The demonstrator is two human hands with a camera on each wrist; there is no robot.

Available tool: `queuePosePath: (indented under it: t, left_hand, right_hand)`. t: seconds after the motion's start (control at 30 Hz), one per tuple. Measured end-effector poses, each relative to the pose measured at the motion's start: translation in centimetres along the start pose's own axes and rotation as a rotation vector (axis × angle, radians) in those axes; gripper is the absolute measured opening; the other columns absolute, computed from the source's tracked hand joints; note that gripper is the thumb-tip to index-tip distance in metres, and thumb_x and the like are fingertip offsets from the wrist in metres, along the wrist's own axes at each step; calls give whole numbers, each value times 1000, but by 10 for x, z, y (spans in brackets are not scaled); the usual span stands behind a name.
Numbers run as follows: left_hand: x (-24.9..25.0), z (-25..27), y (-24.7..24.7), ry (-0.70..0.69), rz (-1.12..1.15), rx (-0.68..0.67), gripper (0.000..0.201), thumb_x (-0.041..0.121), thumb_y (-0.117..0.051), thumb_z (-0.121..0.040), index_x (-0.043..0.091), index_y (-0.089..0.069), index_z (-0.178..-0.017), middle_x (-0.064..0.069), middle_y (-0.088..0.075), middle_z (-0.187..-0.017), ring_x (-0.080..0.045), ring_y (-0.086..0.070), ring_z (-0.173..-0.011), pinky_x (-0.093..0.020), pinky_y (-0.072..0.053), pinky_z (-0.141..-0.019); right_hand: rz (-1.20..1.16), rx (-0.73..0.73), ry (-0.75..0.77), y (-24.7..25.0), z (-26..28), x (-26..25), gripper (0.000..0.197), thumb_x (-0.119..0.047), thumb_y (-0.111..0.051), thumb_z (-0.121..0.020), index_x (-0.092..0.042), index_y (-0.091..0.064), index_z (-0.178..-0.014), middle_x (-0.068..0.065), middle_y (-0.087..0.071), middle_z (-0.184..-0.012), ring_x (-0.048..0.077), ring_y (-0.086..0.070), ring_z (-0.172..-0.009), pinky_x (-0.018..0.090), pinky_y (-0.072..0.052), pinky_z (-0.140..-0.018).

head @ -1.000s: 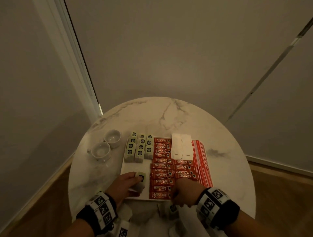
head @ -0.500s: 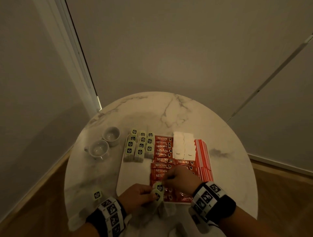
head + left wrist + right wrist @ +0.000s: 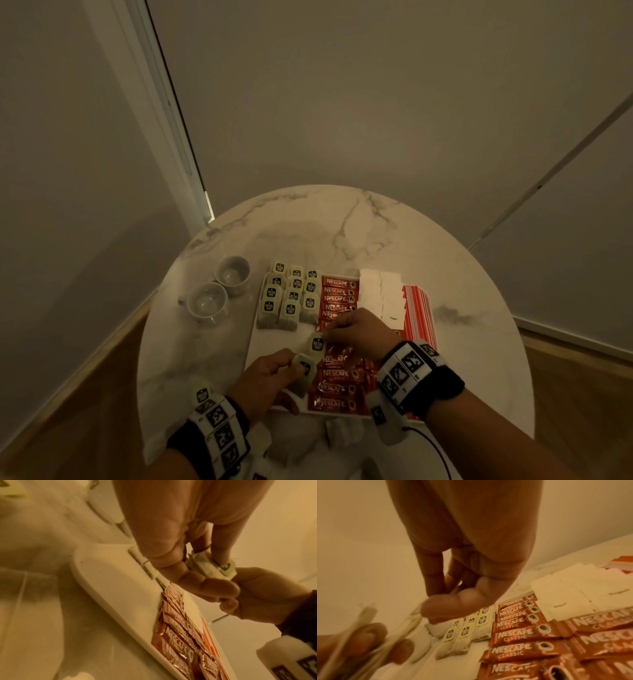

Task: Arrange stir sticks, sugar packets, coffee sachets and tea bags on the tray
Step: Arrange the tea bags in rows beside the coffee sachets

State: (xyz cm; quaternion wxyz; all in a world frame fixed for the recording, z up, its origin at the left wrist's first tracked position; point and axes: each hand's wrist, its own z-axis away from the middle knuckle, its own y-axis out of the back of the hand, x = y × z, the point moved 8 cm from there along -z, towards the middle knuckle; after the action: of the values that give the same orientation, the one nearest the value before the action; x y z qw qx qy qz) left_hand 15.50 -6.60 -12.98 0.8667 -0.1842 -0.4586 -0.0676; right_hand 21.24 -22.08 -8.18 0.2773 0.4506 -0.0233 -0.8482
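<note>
White tray (image 3: 274, 342) near the bench's front edge: tea bags (image 3: 291, 301) far-left, red coffee sachets (image 3: 337, 298) centre, white sugar packets (image 3: 380, 291), striped stir sticks (image 3: 419, 308) right

Dim amber light, blurred wrist views

On the round marble counter (image 3: 445, 274) a white tray (image 3: 274, 342) holds rows of tea bags (image 3: 291, 298), Nescafé sachets (image 3: 337, 294), sugar packets (image 3: 380, 291) and striped stir sticks (image 3: 419, 308). The left hand (image 3: 267, 380) and right hand (image 3: 359, 334) each pinch a tea bag above it. Two cups (image 3: 219, 287) stand to the left.
</note>
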Motion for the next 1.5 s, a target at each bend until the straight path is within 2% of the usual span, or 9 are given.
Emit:
queuePosePath:
  t: [0.37, 0.57, 0.67, 0.77, 0.9, 1.0, 1.17, 1.27, 1.5]
  left_hand:
    - [9, -2, -10, -104, -42, -14, 19, 2, -51, -93, -11, -55, -107, -16, -64, -94, -24, -68, -80, -36, -58, -64]
    - [12, 3, -21, -147, -103, -57, 20, 3, -52, -92, -7, -65, -103, -16, -56, -104, -24, -67, -89, -36, -59, -71]
    - [15, 7, -21, -176, -120, -33, 19, 5, -53, -92, 1, -70, -100, -15, -58, -108, -30, -67, -93, -39, -58, -73]
    - [15, 12, -20, -181, -123, -22, 18, 5, -53, -92, 3, -70, -100, -16, -58, -112, -33, -66, -94, -38, -58, -71]
    - [24, 26, -26, -212, -265, -66, 16, 3, -55, -91, 8, -71, -90, -6, -61, -95, -17, -68, -76, -28, -54, -60]
    - [33, 35, -32, -253, -409, -104, 17, 5, -57, -92, 15, -70, -89, -3, -57, -93, -7, -65, -70, -22, -50, -58]
    - [44, 46, -42, -306, -455, -171, 29, 10, -60, -91, 34, -72, -78, -1, -58, -89, -4, -62, -66, -26, -47, -55]
    - [50, 51, -42, -303, -374, -175, 10, 27, -66, -84, 29, -76, -83, -9, -62, -90, -11, -64, -70, -24, -48, -55]
    - [50, 58, -32, -347, -335, -168, 20, 52, -70, -69, 35, -74, -78, -8, -55, -96, -17, -61, -75, -35, -51, -60]
  right_hand:
    - [25, 206, 71, -1, 11, -2, 12, -21, -63, -91, -22, -71, -82, -3, -70, -77, 5, -63, -59, 17, -47, -47]
    - [1, 321, 146, -1, 23, -5, 15, -22, -60, -92, -16, -72, -85, -1, -70, -79, 9, -65, -63, 23, -55, -57]
    - [-39, 292, 117, -7, 28, -1, 20, -23, -61, -91, -12, -74, -81, 4, -72, -78, 15, -66, -66, 30, -58, -62]
    - [-22, 218, 111, -13, 35, -1, 17, -20, -61, -91, -15, -73, -81, -1, -71, -78, 8, -66, -66, 22, -55, -61]
    - [36, 157, 129, -7, 45, -10, 12, -25, -63, -90, -22, -72, -83, -3, -71, -82, 9, -67, -73, 20, -53, -65]
    - [227, 174, 180, 1, 51, -23, 13, -26, -63, -91, -18, -74, -91, -8, -64, -70, 5, -57, -58, 17, -46, -55]
    - [312, 82, 260, -8, 60, -42, 16, -26, -64, -91, -14, -70, -99, -9, -63, -74, -1, -54, -55, 12, -43, -53]
    - [183, 42, 258, -8, 66, -45, 16, -19, -64, -90, -11, -68, -103, -7, -66, -82, -3, -59, -57, 12, -46, -53]
    - [123, 36, 253, -5, 74, -46, 25, -11, -62, -91, -18, -68, -115, -14, -65, -84, -7, -58, -55, 14, -46, -54]
